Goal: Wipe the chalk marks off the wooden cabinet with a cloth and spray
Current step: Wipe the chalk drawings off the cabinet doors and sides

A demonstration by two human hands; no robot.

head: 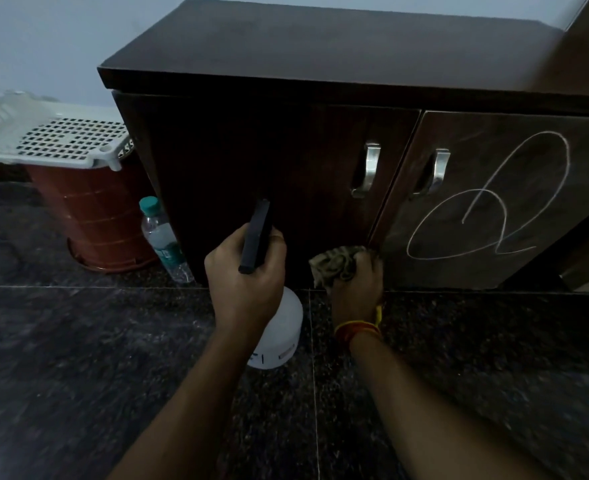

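Note:
A dark wooden cabinet stands against the wall with two doors and metal handles. White looping chalk marks cover the right door. The left door looks dark and free of marks. My left hand grips a spray bottle by its black head; the bottle's white body hangs below my wrist. My right hand clutches a crumpled greenish cloth at the lower edge of the cabinet, near the gap between the two doors.
A clear plastic water bottle with a teal cap stands on the floor at the cabinet's left corner. Beside it is a brown bin with a white perforated lid. The floor is dark speckled stone tile.

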